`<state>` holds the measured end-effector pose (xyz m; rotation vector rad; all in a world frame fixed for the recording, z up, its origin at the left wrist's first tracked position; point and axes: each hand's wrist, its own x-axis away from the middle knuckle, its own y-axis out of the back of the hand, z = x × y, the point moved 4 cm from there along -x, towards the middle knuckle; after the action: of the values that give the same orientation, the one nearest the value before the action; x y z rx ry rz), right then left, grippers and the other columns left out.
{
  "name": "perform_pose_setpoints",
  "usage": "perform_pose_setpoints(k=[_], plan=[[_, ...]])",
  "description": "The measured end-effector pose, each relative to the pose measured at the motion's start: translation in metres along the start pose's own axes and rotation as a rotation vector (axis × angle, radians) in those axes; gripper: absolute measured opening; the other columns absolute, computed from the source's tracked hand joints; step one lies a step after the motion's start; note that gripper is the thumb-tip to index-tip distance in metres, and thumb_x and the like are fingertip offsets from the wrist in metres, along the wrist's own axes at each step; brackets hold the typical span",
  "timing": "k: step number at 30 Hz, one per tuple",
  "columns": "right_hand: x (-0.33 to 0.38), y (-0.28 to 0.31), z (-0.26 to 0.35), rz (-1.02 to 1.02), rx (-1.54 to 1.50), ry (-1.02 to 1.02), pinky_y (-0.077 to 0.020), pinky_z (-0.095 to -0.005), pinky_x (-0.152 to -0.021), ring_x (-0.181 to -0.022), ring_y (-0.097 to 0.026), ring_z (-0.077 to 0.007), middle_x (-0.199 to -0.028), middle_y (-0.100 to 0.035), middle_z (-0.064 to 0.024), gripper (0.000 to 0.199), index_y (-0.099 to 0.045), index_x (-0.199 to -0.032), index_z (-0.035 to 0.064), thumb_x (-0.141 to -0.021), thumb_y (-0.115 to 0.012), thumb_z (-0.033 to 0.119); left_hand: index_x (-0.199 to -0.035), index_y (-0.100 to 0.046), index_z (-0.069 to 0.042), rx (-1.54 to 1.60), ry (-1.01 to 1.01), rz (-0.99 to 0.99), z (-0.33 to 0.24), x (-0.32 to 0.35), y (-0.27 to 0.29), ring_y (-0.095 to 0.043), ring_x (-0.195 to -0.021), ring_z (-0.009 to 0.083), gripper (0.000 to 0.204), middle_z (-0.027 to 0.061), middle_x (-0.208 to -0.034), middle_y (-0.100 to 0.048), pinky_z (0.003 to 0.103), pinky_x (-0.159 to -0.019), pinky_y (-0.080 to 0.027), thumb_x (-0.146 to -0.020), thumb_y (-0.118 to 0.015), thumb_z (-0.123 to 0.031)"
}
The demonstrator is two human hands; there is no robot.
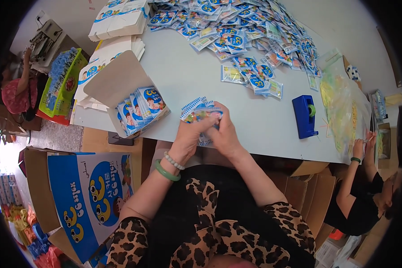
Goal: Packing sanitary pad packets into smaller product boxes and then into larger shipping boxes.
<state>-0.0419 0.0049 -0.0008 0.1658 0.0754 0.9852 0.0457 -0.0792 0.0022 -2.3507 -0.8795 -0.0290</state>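
Observation:
Close together at the table's near edge, my left hand and my right hand both grip a small bunch of blue-and-white candy packets. Colourful sweets show through one packet's clear part. The fingers of both hands are closed on the bunch, and some fingertips are hidden behind it. To the left stands an open white carton with its lid flap raised. Several of the same packets stand in a row inside it.
A large heap of packets covers the table's far side. Flat white cartons are stacked far left. A blue tape dispenser and a clear plastic bag lie right. A big blue box stands below left. A co-worker works at right, another person at far left.

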Motion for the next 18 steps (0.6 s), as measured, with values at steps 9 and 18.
perform_pose_setpoints(k=[9, 18], plan=[[-0.012, 0.021, 0.029, 0.204, -0.209, 0.178, -0.0390, -0.0393, -0.104, -0.122, -0.046, -0.0365, -0.131, -0.047, -0.0205, 0.089, -0.026, -0.142, 0.0031, -0.070, -0.078, 0.013, -0.112, -0.054, 0.000, -0.450, -0.289, 0.191, -0.039, 0.003, -0.010, -0.063, -0.095, 0.0132, 0.041, 0.0081, -0.105, -0.064, 0.027, -0.083, -0.052, -0.076, -0.073, 0.004], [-0.013, 0.020, -0.006, 0.082, 0.429, 0.304, -0.0362, -0.0462, -0.103, -0.118, -0.044, -0.0401, -0.122, -0.052, -0.0195, 0.065, -0.048, -0.122, 0.0014, -0.066, -0.075, 0.019, -0.125, -0.039, -0.002, -0.306, -0.284, 0.089, 0.004, 0.003, 0.005, -0.060, -0.103, 0.0168, 0.070, 0.0084, -0.113, -0.060, 0.030, -0.088, -0.051, -0.070, -0.082, -0.003]])
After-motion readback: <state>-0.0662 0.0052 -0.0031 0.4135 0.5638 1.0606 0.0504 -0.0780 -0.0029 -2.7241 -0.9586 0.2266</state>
